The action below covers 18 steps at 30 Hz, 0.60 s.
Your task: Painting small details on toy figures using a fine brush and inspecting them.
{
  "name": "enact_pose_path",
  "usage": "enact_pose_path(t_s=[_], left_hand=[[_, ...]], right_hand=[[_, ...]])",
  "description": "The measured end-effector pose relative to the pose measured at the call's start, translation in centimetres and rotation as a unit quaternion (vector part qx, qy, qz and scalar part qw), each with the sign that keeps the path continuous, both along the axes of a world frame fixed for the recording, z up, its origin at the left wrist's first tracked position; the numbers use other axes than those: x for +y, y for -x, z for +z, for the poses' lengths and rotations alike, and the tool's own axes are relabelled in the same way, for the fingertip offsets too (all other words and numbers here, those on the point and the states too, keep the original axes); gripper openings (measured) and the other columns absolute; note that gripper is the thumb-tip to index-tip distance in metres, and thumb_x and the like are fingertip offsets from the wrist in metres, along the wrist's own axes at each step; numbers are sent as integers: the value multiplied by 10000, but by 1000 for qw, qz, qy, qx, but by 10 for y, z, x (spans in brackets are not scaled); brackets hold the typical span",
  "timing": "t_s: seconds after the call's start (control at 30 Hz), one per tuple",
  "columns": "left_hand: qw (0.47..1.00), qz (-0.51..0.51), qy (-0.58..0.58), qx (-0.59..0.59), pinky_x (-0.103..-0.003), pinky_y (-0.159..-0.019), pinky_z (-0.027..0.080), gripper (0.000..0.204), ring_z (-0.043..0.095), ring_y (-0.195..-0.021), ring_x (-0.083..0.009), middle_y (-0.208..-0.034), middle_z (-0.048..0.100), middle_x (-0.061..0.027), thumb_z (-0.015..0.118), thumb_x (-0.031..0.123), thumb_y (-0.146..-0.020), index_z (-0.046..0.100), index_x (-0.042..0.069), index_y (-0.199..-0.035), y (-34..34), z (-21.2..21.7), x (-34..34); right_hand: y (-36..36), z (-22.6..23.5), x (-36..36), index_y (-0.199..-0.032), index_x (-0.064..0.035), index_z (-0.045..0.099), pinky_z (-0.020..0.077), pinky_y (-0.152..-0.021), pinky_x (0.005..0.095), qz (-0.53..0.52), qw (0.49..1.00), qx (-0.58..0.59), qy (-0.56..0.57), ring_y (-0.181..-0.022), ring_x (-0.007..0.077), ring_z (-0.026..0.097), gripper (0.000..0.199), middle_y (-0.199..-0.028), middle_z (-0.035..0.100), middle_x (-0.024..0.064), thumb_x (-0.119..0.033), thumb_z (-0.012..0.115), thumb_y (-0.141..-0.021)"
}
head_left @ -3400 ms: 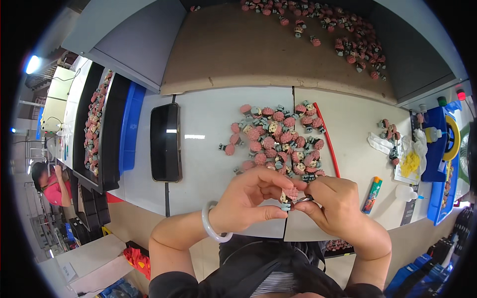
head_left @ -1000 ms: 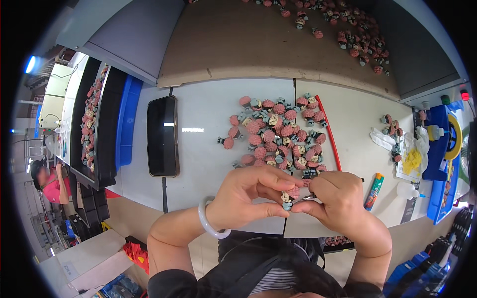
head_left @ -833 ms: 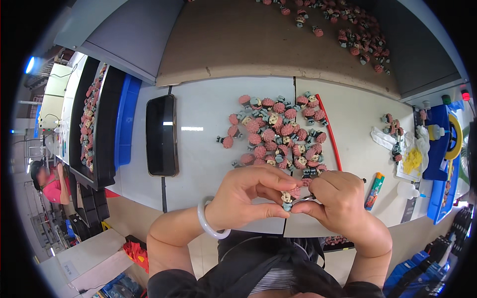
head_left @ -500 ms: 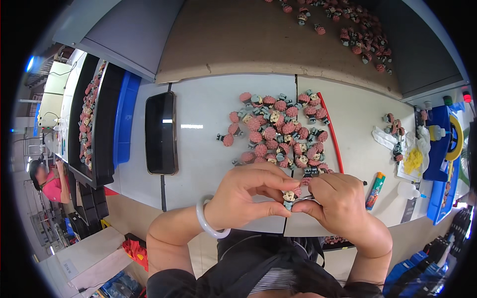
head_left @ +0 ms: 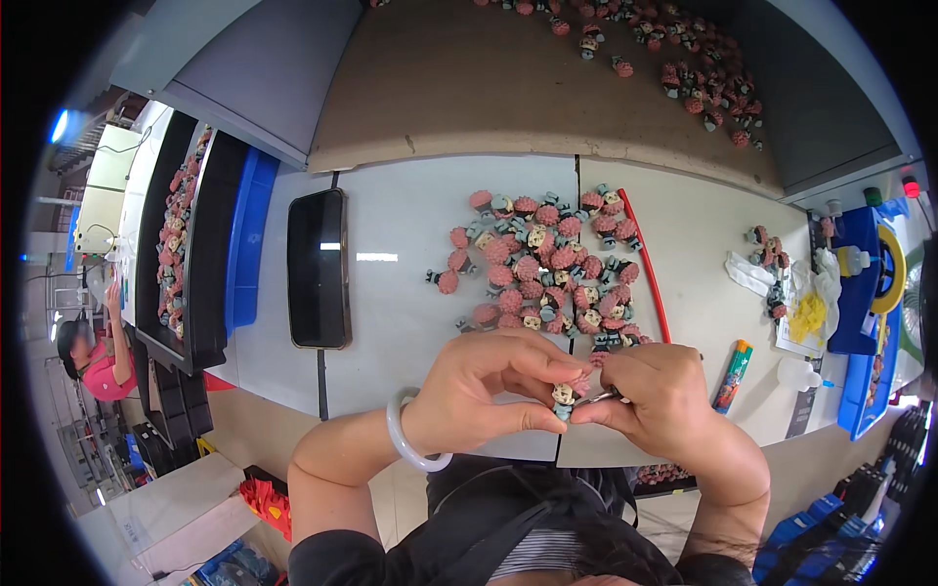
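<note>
My left hand (head_left: 477, 383), with a pale bangle at its wrist, pinches a small figurine (head_left: 564, 396) between thumb and fingers. The figurine has pink bumpy hair, a cream face and a grey-blue body. My right hand (head_left: 657, 393) is closed round a slim metal tool (head_left: 604, 395), whose tip is close against the figurine's side; the right thumb is beside its lower part. Most of the tool is hidden in the fist, so its exact kind cannot be told. Just beyond my hands lies a loose pile of similar figurines (head_left: 528, 267) on the white table (head_left: 391, 371).
A dark phone (head_left: 318, 269) lies left of the pile, a red stick (head_left: 647, 264) right of it. Farther right are a lighter (head_left: 733, 376), a white bottle (head_left: 803, 374) and a blue holder (head_left: 852, 278). More figurines fill a black tray (head_left: 210, 244). Another person (head_left: 106, 371) is far left.
The figurine has turned slightly in my left fingers, and the tool has shifted a little against it. My view has tilted slightly. Both hands keep their grips.
</note>
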<state>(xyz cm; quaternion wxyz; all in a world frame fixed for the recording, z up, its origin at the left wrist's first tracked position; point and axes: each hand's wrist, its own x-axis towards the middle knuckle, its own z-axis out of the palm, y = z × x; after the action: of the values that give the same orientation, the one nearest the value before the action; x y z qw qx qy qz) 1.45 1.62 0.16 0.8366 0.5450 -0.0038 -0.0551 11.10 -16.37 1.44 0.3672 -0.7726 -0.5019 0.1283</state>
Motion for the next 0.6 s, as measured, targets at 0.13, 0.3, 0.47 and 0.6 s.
enact_pose_path(t_s=[0.13,0.3,0.47,0.6], left_hand=[[1000,3,-6,-14,-308,-751,538,397,590,-930,-236,-1031,555,-200,709,-104,-615,607,15,-980,2,0,0],[1000,10,0,-5,-302,-745,539,402,594,-918,-229,-1015,563,-197,716,-100,-608,611,11,-979,1,0,0],[998,-12,-63,18,-289,-730,538,389,602,-894,-220,-990,575,-181,729,-80,-604,619,-5,-970,-1,2,2],[998,-34,-49,-11,-270,-734,534,377,606,-810,-151,-978,559,-115,692,-69,-660,591,-13,-1019,-2,0,3]], right_hand=[[5,4,2,-577,-58,458,346,-396,325,-28,997,-69,-20,-424,247,446,427,-493,419,61,-414,690,-618],[4,4,2,-595,-56,459,347,-396,327,-30,994,-100,-17,-439,235,457,414,-510,429,51,-402,685,-620],[4,4,1,-601,-55,468,365,-417,334,-16,998,-47,24,-465,258,483,404,-522,456,62,-395,683,-630],[-3,-1,0,-604,-53,483,376,-431,345,47,996,60,53,-484,277,500,401,-532,477,72,-398,688,-626]])
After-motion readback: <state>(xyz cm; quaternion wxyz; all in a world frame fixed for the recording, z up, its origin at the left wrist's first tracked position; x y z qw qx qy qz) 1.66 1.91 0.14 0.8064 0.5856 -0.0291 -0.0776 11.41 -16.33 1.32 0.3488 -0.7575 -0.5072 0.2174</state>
